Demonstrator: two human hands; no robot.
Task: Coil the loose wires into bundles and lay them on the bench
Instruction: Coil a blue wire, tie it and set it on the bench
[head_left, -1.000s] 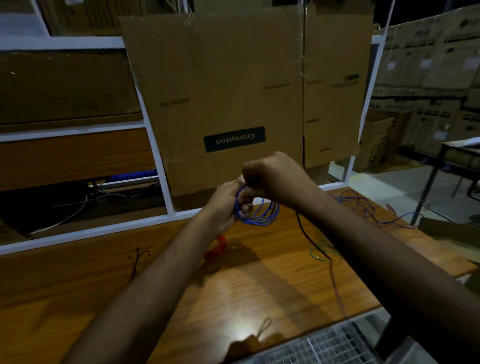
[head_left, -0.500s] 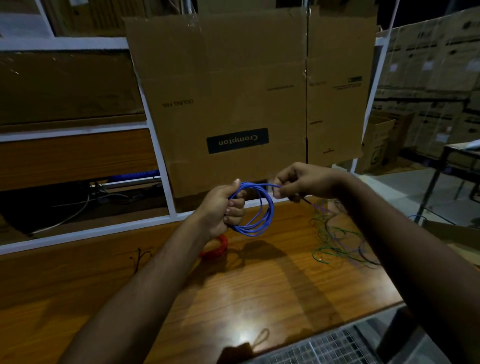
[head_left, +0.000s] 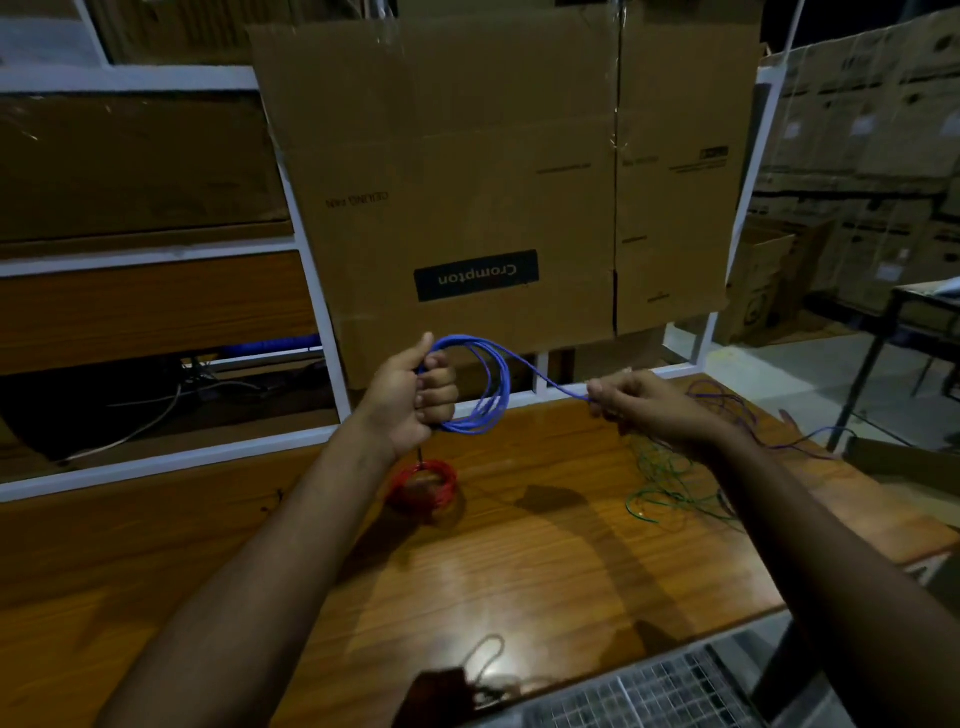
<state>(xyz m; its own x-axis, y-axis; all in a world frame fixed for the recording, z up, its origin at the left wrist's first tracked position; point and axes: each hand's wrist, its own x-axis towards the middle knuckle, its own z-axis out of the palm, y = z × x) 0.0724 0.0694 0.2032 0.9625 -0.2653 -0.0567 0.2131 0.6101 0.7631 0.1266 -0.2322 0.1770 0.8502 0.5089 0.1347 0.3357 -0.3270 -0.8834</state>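
A dim warehouse, stacked cartons off to the right, and up front a glossy wooden table (head_left: 519, 561) backed by a white frame. Hanging on that frame is a flattened cardboard sheet (head_left: 467, 171), upside down to us: the black label reads "Crompton", and fainter print to its left reads "CEILING FAN", both inverted.

Over the table's far edge, the left hand (head_left: 415, 400) is a fist, fingers curled tight round the gathered side of the blue wire coil (head_left: 488, 387), several loops hanging out to its right. From the top of that coil one blue strand runs right and slightly down, straight into the right hand (head_left: 639, 410), which pinches it between thumb and fingertips. So the line to watch is that stretched strand: it lies left to right between the two hands, coil end at the left, free end trailing away past the right hand toward the loose purple-blue tail (head_left: 737, 410) on the table's right edge.

The right hand is the nearer one to all the slack, so I'd judge the next loop comes from it swinging back to the left fist.

Down on the table, directly below the left hand, sits a finished red wire bundle (head_left: 423, 488). Below the right wrist, a green wire tangle (head_left: 665, 493) lies uncoiled, so there's work left.
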